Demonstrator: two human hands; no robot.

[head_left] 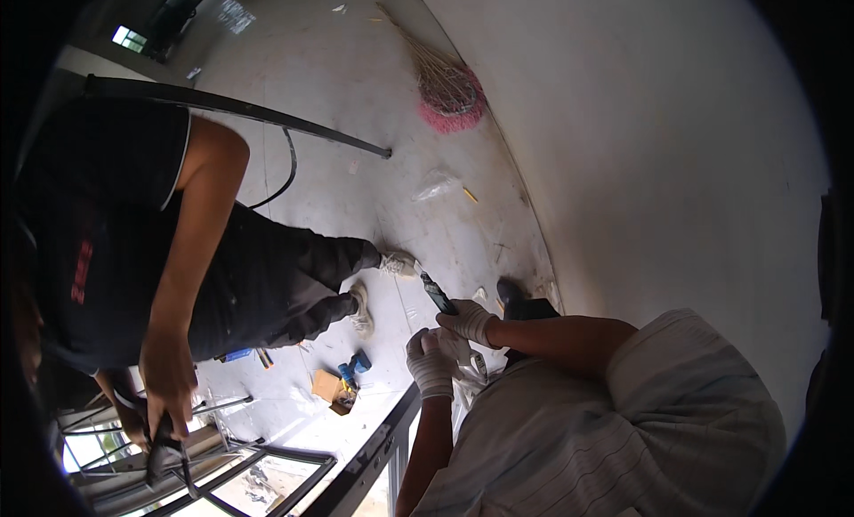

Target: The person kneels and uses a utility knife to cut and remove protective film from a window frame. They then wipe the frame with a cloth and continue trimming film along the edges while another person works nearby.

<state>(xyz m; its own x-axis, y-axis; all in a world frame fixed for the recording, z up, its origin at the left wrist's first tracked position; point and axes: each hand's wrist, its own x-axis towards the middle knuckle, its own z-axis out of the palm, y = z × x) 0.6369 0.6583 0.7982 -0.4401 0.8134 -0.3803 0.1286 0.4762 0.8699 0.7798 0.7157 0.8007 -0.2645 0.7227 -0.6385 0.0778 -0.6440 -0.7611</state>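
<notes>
My right hand [469, 321], in a white glove with bare fingertips, is closed round a slim dark tube-shaped tool [436, 294]. The tool's thin pale tip points away from me, toward the floor. Close beside it, my left hand [430, 361], gloved the same way, has its fingers curled at some crumpled clear plastic [460, 352]. A small item with a pale green label [479, 363] shows by the plastic; whether it lies inside cannot be made out. On the left, a co-worker's hand [169, 388] grips a dark plier-like tool [165, 450].
A co-worker in dark clothes [276, 268] stands at left. Black metal frames [240, 108] lean nearby, and a dark beam [378, 455] runs below my hands. A blue cordless drill [358, 363], a cardboard box [326, 385] and a pink broom [452, 108] are on the floor. A white wall [658, 161] rises at right.
</notes>
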